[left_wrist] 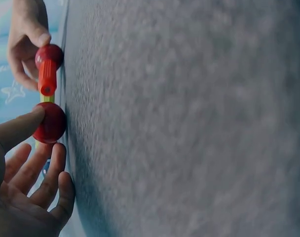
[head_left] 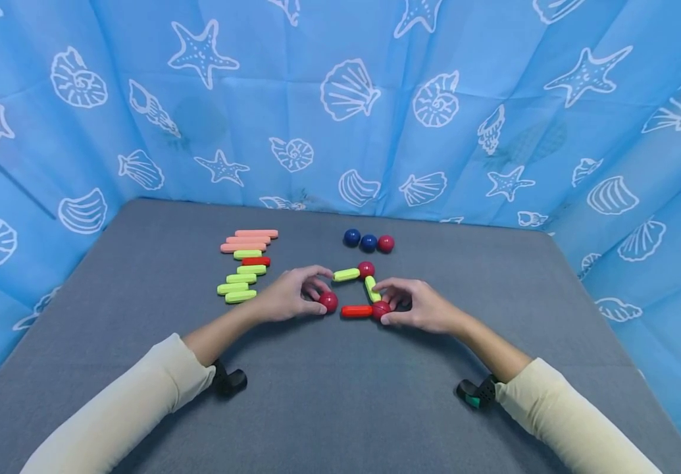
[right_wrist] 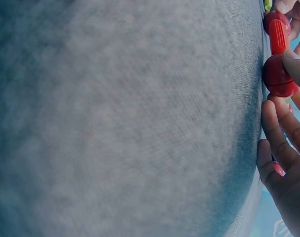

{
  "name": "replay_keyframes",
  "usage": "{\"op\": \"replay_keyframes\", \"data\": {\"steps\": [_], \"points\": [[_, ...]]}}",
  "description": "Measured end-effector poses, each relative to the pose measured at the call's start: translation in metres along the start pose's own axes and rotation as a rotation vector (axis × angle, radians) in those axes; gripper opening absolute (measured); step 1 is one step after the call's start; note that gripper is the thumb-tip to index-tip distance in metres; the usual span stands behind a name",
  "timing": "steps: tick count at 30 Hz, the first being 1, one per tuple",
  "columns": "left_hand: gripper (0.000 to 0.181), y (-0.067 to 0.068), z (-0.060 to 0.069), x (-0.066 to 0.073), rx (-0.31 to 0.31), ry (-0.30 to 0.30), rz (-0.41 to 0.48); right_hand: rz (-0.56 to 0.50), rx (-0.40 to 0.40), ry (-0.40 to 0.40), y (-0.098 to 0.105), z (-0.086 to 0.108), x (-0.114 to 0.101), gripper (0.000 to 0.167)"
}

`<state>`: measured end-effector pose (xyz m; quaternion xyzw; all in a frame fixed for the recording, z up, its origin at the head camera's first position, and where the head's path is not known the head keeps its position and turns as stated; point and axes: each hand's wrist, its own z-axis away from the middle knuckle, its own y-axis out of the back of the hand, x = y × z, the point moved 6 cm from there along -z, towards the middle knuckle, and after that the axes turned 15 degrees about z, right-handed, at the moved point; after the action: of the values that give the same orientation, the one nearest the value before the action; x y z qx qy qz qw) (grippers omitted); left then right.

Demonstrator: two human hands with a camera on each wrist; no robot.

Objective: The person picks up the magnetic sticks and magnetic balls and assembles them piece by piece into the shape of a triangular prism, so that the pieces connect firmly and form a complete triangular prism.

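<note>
My left hand [head_left: 293,294] pinches a red ball [head_left: 328,302] between thumb and fingertips, low over the table. To its right, my right hand [head_left: 420,306] holds another red ball [head_left: 381,309], thumb on the near side. A short red rod [head_left: 356,311] extends leftward from that ball, its free end just apart from the left ball in the head view. A yellow-green rod [head_left: 372,288] runs from the right ball up to a third red ball [head_left: 366,268]. From there a second yellow-green rod [head_left: 346,274] points left, its end near my left fingertips.
On the grey table [head_left: 340,408], several more yellow-green rods [head_left: 241,278], a red rod [head_left: 256,261] and three longer salmon rods [head_left: 248,240] lie at the left. Two blue balls [head_left: 352,237] and a red ball [head_left: 385,243] sit behind. A blue shell-patterned curtain [head_left: 293,118] surrounds the back.
</note>
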<state>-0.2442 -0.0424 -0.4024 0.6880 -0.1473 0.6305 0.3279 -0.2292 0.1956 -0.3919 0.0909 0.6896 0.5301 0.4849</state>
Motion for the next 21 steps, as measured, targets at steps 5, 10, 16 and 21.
{"op": "replay_keyframes", "data": {"steps": [5, 10, 16, 21], "points": [[0.060, -0.0069, 0.0015, 0.0034, -0.036, -0.011, 0.014, -0.003, 0.003, 0.007, 0.0000, -0.0002, -0.0001, 0.055], [0.062, -0.0085, 0.0030, 0.0046, -0.039, -0.011, 0.026, -0.007, -0.003, 0.005, -0.0003, -0.0004, -0.0007, 0.055], [0.063, -0.0088, 0.0035, 0.0031, -0.034, -0.012, 0.032, 0.002, 0.002, 0.003, -0.0005, -0.0016, -0.0004, 0.054], [0.068, -0.0079, 0.0038, 0.0017, -0.007, -0.007, 0.014, 0.013, 0.003, -0.002, -0.0002, -0.0025, -0.0002, 0.054]]}}
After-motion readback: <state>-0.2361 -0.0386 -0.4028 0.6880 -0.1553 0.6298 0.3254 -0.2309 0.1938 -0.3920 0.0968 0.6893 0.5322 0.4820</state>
